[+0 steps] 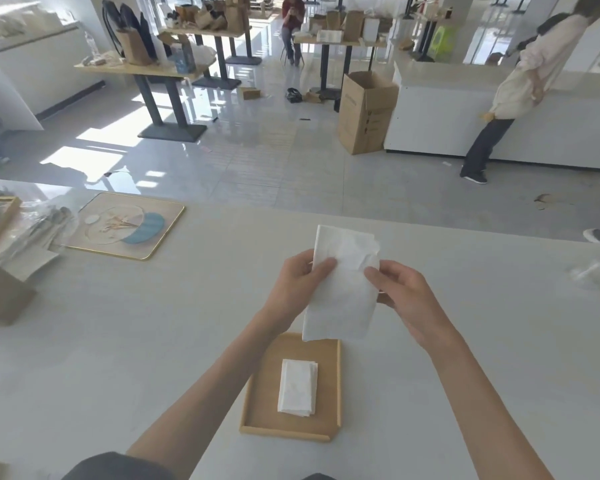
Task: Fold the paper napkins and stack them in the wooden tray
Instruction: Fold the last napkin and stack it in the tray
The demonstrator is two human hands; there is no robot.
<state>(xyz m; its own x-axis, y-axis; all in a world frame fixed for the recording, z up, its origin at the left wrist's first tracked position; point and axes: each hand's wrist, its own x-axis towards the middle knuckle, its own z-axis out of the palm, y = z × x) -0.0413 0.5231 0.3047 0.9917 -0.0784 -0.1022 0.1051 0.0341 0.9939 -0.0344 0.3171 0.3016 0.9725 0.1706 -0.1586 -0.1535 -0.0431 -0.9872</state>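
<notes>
A white paper napkin (343, 299) hangs upright in the air above the table, folded lengthwise into a tall strip. My left hand (298, 285) pinches its left edge near the middle and my right hand (402, 296) pinches its right edge at the same height. Its lower edge hangs just above the far rim of the wooden tray (264, 400), which lies flat on the white table close to me. A small stack of folded napkins (298, 388) rests in the middle of that tray.
A gold-rimmed tray (167, 233) with a plate and blue item lies at the far left, beside plastic-wrapped cutlery (35, 233) and a wooden box (0, 289). Crumpled clear plastic (593, 275) lies at the right. Beyond the table, a person (520, 84) leans on a white counter.
</notes>
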